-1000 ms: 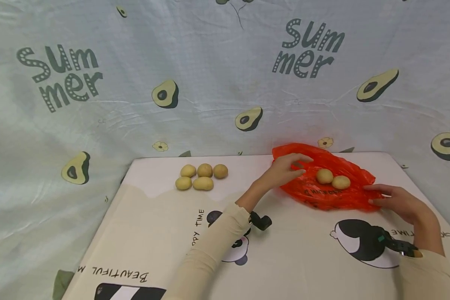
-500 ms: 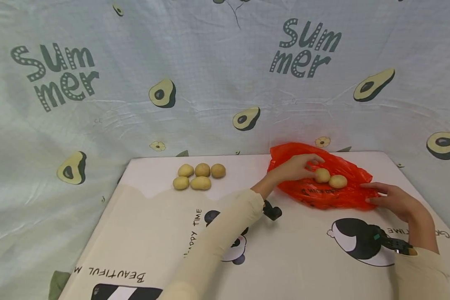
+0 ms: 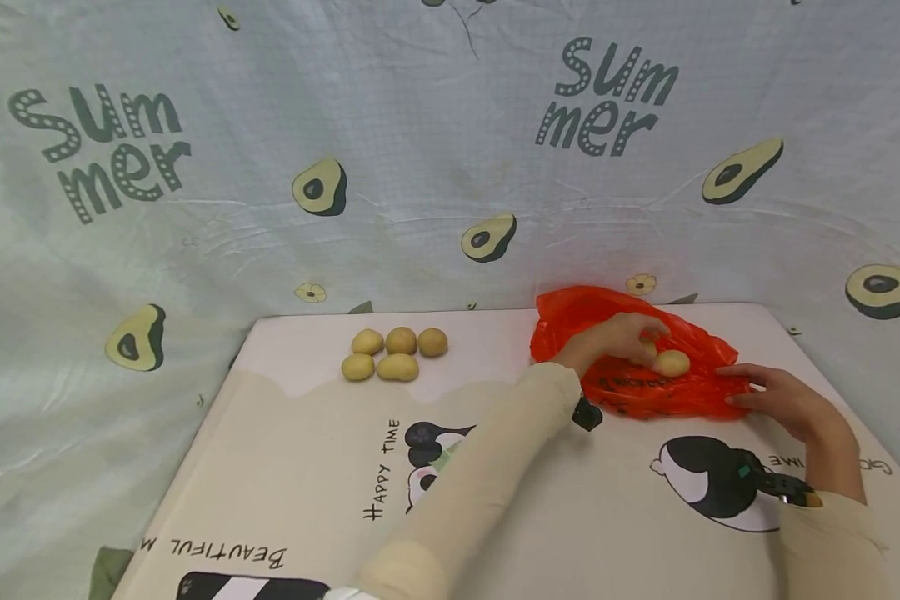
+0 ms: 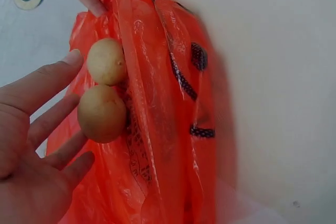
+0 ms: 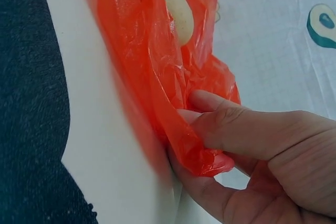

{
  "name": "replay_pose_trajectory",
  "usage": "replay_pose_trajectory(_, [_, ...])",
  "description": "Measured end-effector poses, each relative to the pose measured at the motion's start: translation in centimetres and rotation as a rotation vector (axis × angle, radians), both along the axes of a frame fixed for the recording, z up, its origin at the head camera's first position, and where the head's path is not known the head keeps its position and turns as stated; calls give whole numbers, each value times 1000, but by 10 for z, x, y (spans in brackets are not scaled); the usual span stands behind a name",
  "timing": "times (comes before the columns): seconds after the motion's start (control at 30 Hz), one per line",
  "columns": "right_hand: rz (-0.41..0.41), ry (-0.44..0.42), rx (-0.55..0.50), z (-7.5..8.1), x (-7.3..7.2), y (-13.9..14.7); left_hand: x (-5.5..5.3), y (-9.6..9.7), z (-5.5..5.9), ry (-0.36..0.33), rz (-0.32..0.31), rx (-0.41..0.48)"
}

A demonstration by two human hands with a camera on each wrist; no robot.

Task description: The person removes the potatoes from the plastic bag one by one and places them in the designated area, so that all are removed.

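Two potatoes lie on a crumpled red plastic bag at the back right of the table. My left hand is over the bag, partly covering one potato; its fingers are spread, with the fingertips right at that potato's side. The other potato lies against the first, toward my right hand. At the bag's right end, my right hand pinches the gathered plastic between thumb and fingers, as the right wrist view shows.
Several more potatoes stand in two short rows at the back left of the white printed table. Behind the table hangs a pale cloth printed with avocados. Each wrist wears a small black camera.
My left hand has moved right across the bag, from its left part to the nearer potato. My right hand keeps its place at the bag's end, and the view has shifted slightly.
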State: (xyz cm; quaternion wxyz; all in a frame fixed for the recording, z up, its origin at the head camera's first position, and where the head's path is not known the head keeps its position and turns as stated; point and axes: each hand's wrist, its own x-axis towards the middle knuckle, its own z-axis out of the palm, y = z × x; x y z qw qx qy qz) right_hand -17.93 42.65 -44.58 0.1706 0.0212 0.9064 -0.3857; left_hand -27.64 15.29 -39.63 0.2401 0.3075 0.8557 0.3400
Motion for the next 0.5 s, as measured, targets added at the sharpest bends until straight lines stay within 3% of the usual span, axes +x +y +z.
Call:
replay_pose_trajectory(0.3, [-1, -7, 17, 6, 2, 2, 7, 34, 1, 53, 4, -141])
replay_pose_trajectory(0.4, [-2, -5, 13, 7, 2, 0, 9, 38, 2, 18, 30, -168])
replay_pose_trajectory(0.5, [-5, -5, 9, 7, 2, -3, 10, 39, 3, -29, 98, -194])
